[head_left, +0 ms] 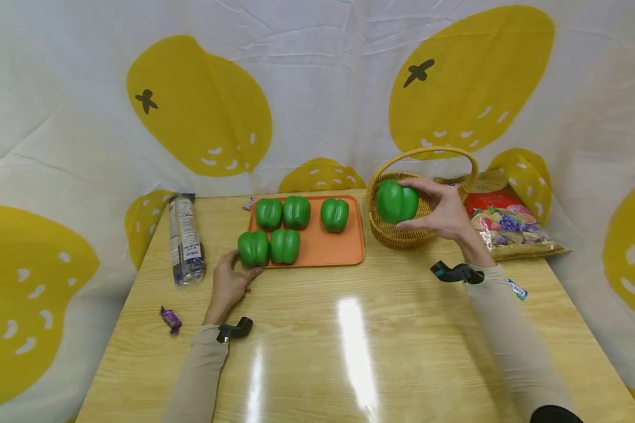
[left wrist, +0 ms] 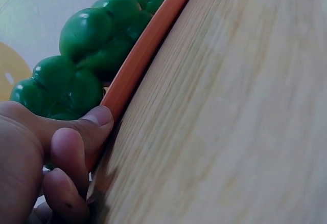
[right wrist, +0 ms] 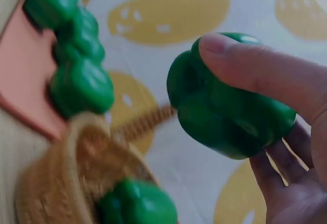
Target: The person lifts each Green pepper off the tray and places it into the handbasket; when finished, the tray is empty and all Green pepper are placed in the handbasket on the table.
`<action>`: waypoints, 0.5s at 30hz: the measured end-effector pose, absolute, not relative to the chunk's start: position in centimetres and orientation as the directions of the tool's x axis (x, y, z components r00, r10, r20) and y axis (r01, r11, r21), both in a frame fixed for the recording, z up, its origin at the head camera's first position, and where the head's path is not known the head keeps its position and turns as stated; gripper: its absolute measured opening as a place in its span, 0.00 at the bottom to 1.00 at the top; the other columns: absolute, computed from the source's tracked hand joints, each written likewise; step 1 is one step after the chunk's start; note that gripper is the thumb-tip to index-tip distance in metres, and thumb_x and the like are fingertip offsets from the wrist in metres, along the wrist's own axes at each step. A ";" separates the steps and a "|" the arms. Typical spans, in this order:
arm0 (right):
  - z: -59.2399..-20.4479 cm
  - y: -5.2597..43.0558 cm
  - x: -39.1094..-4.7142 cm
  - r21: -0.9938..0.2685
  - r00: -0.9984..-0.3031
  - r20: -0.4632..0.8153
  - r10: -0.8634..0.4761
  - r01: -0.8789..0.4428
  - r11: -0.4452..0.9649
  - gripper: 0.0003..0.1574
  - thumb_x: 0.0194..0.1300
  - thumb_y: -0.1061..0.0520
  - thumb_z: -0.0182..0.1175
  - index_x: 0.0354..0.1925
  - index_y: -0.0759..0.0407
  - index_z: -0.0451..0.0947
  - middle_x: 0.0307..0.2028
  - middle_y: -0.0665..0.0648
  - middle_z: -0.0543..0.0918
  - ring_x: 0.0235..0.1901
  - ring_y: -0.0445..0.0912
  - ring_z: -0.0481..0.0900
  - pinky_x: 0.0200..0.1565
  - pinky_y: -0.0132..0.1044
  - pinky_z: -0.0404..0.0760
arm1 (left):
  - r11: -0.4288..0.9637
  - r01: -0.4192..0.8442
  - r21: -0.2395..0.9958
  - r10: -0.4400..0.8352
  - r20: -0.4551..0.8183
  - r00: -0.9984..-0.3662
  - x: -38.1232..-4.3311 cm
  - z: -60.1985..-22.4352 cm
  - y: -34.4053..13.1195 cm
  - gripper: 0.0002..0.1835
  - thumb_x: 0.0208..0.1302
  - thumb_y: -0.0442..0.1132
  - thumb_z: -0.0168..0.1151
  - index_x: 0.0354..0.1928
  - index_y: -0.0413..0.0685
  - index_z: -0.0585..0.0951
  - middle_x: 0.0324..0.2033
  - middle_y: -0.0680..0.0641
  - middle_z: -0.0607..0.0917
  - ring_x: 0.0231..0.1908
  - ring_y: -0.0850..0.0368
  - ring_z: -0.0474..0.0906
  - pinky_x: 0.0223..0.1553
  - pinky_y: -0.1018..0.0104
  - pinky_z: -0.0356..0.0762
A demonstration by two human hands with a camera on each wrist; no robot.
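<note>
Green and shiny, a pepper (head_left: 396, 201) sits in the fingers (right wrist: 245, 60) of the right hand (head_left: 441, 214), thumb on one side and the other fingers wrapped round the back. The hand holds it in the air, just above the woven basket (head_left: 397, 235) near the far right of the counter (head_left: 349, 341). One more green pepper in the basket (right wrist: 135, 203) shows in the right wrist view.

The left hand (head_left: 227, 285) rests on the counter with its fingers (left wrist: 76, 132) curled against the near left corner of the orange tray (head_left: 328, 247), pressing its rim.

Five peppers on the tray (head_left: 268, 213) sit close together, mostly on its left side. The pepper is smooth and round, so I think it could slip and roll off toward the near edge. The basket handle (head_left: 428, 151) arches right over the hand and could be bumped. The tray's right side is bare. The near half of the counter has lots of room. A snack bag (head_left: 503, 226) crowds the far right corner.
</note>
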State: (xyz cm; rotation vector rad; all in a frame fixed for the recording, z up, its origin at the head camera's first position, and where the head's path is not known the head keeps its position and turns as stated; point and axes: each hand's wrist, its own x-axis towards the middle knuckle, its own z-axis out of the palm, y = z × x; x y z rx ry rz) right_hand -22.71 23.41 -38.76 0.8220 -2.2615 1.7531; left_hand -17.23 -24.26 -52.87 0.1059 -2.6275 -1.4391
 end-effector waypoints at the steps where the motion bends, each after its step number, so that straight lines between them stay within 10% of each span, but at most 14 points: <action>1: -39.2 24.5 -23.6 -0.870 -0.854 0.426 -0.298 -0.477 0.124 0.50 0.34 0.80 0.77 0.60 0.70 0.76 0.61 0.64 0.76 0.60 0.44 0.77 0.63 0.31 0.76 | 0.541 0.007 0.841 -0.132 0.093 -0.987 -17.3 -52.8 -24.4 0.39 0.50 0.43 0.80 0.63 0.38 0.74 0.52 0.36 0.74 0.13 0.56 0.77 0.28 0.73 0.79; 15: -42.1 29.9 -28.8 -0.937 -0.959 0.204 -0.198 -0.250 0.244 0.54 0.44 0.73 0.77 0.68 0.54 0.70 0.67 0.60 0.69 0.61 0.46 0.74 0.55 0.28 0.80 | 0.495 -0.012 0.869 -0.132 0.061 -0.989 -17.2 -53.0 -24.3 0.40 0.51 0.41 0.79 0.65 0.37 0.72 0.54 0.35 0.72 0.13 0.55 0.77 0.11 0.63 0.78</action>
